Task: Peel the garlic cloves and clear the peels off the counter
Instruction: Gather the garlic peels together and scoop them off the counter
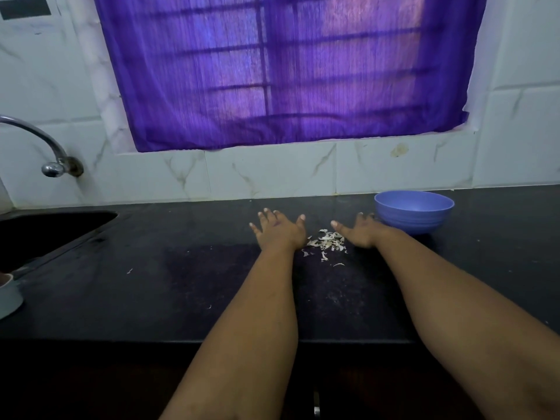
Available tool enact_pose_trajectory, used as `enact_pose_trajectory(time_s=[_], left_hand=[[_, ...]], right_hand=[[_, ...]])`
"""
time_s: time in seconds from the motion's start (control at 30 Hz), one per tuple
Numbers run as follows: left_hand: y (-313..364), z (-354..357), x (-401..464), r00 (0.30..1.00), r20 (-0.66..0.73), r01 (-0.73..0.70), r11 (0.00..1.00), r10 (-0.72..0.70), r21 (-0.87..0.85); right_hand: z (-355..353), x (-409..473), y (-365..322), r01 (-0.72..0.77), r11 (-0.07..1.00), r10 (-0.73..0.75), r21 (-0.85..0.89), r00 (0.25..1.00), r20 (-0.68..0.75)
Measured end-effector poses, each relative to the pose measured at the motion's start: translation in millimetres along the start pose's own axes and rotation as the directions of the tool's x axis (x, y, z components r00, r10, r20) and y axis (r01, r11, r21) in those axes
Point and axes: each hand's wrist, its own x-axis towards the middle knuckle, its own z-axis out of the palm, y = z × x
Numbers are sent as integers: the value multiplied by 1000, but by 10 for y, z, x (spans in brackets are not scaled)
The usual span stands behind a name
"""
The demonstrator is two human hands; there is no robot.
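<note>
Head view: peels (327, 241) (no legible writing)

A home kitchen; a dark stone bench (151, 283) runs along a wall of white marbled tiles (272, 174); a sink (45, 234) is sunk into it at the left, under a curved chrome tap (45, 147) fixed to the wall; a purple curtain (272, 71) covers a barred window above; a blue bowl (414, 211) and garlic peels (327, 240) lie on the bench.
</note>
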Motion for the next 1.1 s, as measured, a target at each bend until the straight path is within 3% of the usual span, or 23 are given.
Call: enact_pose_trajectory(time_s=[0.07, 0.13, 0.2, 0.3, 0.43, 0.53, 0.73, 0.87, 0.93, 1.03, 1.1], left_hand=[[-10, 42, 25, 997, 75, 20, 1000, -19, -14], [12, 83, 77, 986, 164, -19, 996, 33, -84], [60, 118, 151, 978, 183, -46, 961, 99, -274], [127, 96, 205, 992, 107, 10, 799, 69, -602], [65, 62, 274, 992, 11, 83, 598, -123, -797], [-8, 43, 336, 974, -18, 103, 511, -228, -853], [-56, 6, 337, 945, -76, 86, 466, -319, -881], [-98, -56, 292, 910, -98, 77, 395, -404, -915], [-137, -55, 265, 894, -126, 74, 420, -429, -905], [-202, -19, 274, 878, -197, 81, 542, -436, -837], [-228, 8, 307, 877, -210, 41, 502, -433, -864]], right_hand=[[43, 14, -80, 0, 998, 1, -59, 1000, 21], [81, 27, -214, 90, 995, -88, -42, 995, 46], [133, 46, -343, 213, 977, -215, 31, 974, 74], [200, 7, -494, 354, 931, -359, 86, 931, 63], [245, -56, -547, 448, 893, -446, 39, 894, -51], [236, -17, -548, 468, 883, -459, 16, 872, -169], [193, -42, -636, 438, 898, -435, -36, 875, -213], [116, -77, -549, 448, 889, -389, 92, 847, -363], [85, -110, -489, 454, 882, -380, 124, 842, -383], [155, -148, -474, 478, 860, -410, 180, 856, -315], [125, -136, -491, 500, 798, -360, 335, 843, -400]])
